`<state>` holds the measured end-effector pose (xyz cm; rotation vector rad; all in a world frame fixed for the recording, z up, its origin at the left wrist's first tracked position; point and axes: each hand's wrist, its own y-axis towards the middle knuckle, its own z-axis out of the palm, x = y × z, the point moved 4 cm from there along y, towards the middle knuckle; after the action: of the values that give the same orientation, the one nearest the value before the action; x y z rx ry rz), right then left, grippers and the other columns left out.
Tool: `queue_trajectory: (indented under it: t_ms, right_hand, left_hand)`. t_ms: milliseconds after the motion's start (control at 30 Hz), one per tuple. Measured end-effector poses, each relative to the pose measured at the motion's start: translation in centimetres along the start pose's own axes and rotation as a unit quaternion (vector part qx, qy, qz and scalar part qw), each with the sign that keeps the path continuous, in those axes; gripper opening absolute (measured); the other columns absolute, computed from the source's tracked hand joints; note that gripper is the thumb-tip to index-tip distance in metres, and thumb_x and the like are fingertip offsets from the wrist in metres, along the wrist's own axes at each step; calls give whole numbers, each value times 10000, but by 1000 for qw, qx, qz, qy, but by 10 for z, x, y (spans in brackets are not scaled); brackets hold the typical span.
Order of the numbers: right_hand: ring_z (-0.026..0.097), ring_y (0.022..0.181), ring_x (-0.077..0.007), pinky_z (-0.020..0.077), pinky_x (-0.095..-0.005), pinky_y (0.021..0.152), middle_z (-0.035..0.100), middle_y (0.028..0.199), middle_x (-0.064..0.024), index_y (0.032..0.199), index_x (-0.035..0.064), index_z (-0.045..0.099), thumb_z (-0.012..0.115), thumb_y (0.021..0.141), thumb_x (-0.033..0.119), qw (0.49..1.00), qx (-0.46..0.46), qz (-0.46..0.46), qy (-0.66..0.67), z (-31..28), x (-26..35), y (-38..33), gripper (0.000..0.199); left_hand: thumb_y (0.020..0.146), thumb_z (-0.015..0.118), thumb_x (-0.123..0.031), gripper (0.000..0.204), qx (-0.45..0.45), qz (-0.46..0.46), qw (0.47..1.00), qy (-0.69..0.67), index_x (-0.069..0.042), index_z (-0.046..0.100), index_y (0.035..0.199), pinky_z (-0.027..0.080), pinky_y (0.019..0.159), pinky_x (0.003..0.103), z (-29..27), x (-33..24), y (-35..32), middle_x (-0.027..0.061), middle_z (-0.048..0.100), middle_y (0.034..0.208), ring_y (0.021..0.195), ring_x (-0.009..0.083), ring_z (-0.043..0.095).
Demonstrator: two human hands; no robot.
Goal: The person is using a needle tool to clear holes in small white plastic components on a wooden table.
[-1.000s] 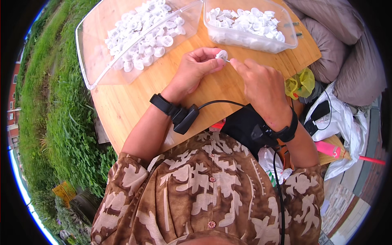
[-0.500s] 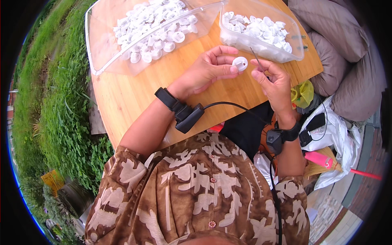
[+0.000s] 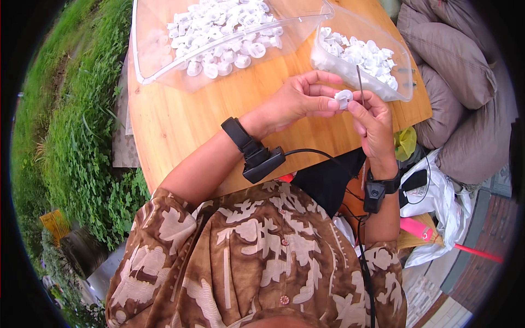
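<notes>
Between the thumb and fingers of my left hand is a small round white plastic piece, tilted so its raised side shows. My right hand is closed around a thin dark metal rod, whose end sticks up past the fingers. The right thumb and fingertips are at the edge of the white piece; whether they also grip it I cannot tell. Both hands are above the wooden table, just in front of two clear plastic bins.
The larger clear bin, at the far left, holds many similar white pieces. A smaller clear bin to its right holds more. Brown cushions lie beyond the table's right edge, with a white plastic bag below. A black cable runs between the wrist devices.
My hands have come together, the right fingers now at the white piece. The piece has turned from flat-facing to tilted. The rod points more upright, and the view has shifted slightly.
</notes>
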<state>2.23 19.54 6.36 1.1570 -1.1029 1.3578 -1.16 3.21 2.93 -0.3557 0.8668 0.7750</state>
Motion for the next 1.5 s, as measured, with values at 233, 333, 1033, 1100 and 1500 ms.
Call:
queue_trajectory:
  t_ms: [233, 333, 1033, 1100, 1500]
  right_hand:
    - [358, 476, 9, 249, -146, 414, 654, 815, -50, 982, 0, 606, 643, 837, 59, 992, 58, -107, -22, 20, 89, 54, 160]
    - [385, 483, 6, 270, -142, 420, 667, 838, -60, 1016, 6, 624, 665, 832, 106, 977, 95, -174, -74, 54, 129, 90, 214]
    - [622, 736, -203, 477, -317, 686, 660, 779, -139, 831, 4, 672, 709, 638, 42, 823, 137, -92, -544, -43, 31, 127, 200]
    - [618, 709, -192, 477, -311, 654, 665, 797, -126, 822, 5, 672, 709, 647, 47, 830, 122, -106, -534, -48, 36, 125, 184]
    - [429, 519, -18, 348, -186, 449, 599, 805, 22, 925, 30, 607, 676, 797, 63, 948, 20, -80, -306, -32, 65, 88, 149]
  left_hand:
    - [914, 596, -207, 429, -19, -30, 999, -31, -60, 445, 1288, 506, 876, 279, -15, 16, 0, 104, 537, 1238, 998, 154, 606]
    - [911, 600, -192, 423, -5, -44, 999, -1, -60, 448, 1283, 494, 892, 292, -10, 15, -1, 95, 541, 1228, 1017, 159, 594]
    - [900, 600, -100, 354, -27, -45, 999, -17, -39, 489, 1230, 501, 887, 294, -20, 27, 9, 106, 563, 1176, 1013, 187, 604]
    - [897, 604, -100, 352, -32, -41, 998, -34, -42, 491, 1225, 503, 884, 293, -20, 26, 9, 108, 566, 1171, 1010, 189, 605]
    - [900, 613, -150, 398, -45, -26, 997, -51, -50, 466, 1255, 503, 891, 290, -17, 16, 4, 125, 545, 1197, 1034, 192, 593]
